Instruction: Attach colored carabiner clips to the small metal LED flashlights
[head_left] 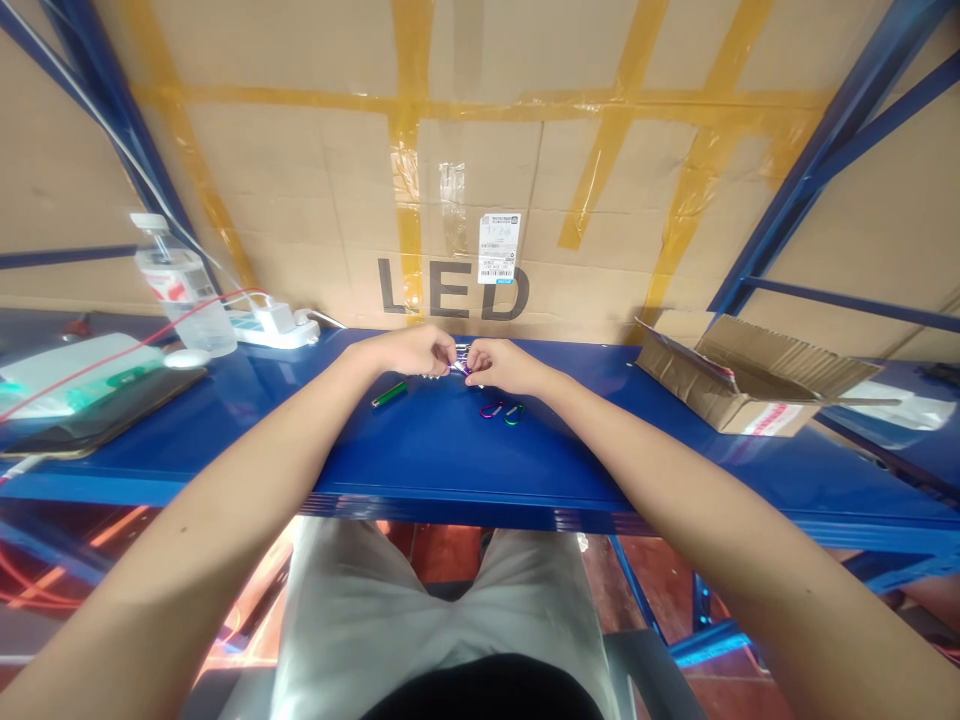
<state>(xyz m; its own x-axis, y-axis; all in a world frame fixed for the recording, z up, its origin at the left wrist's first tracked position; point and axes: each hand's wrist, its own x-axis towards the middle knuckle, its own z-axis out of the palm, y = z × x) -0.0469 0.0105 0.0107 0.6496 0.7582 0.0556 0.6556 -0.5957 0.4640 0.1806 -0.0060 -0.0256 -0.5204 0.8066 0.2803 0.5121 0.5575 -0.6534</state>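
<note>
My left hand [426, 351] and my right hand [501, 366] meet near the back of the blue table, fingers closed in a pinch. Between their fingertips is a small purple and silver thing [460, 369], mostly covered, its kind unclear. Some small shiny metal pieces [462, 349] show just behind the fingertips. Nearer me, below my right hand, lie a pink-purple carabiner [491, 410] and a green carabiner [514, 414], side by side. A slim green cylinder with a silver end [389, 395] rests on the table below my left hand.
An open cardboard box [731, 385] stands at the right. To the left are a water bottle [187, 295], a white power strip [277, 325], a tissue pack [82, 375] and a dark flat tablet-like thing [112, 415]. A large taped carton [330, 220] walls off the back.
</note>
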